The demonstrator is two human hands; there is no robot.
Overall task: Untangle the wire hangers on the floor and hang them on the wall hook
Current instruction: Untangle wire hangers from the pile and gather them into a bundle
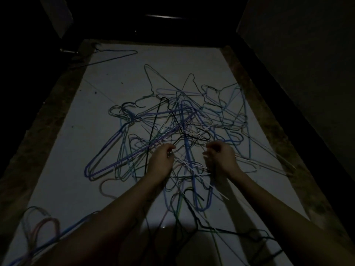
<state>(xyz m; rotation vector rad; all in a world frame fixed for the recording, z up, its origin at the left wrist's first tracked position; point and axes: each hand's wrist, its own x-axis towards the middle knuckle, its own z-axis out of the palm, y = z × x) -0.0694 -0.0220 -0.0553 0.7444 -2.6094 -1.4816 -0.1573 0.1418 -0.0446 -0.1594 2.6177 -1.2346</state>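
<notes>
A tangled heap of wire hangers [180, 120] in blue, purple, green, black and white lies across a pale floor in dim light. Both my arms reach into its near side. My left hand [163, 158] has its fingers curled over the wires, pinching thin strands near a blue hanger. My right hand [221, 156] is curled too, with white wires [194, 167] running under its fingers. Whether either hand truly grips a wire is hard to make out in the dark. No wall hook is visible.
A single blue hanger [115, 54] lies apart at the far left. More loose hangers [44, 225] sit near my left elbow, and black ones [240, 233] by my right. Dark walls [297, 54] and a brown border strip [249, 89] edge the narrow floor.
</notes>
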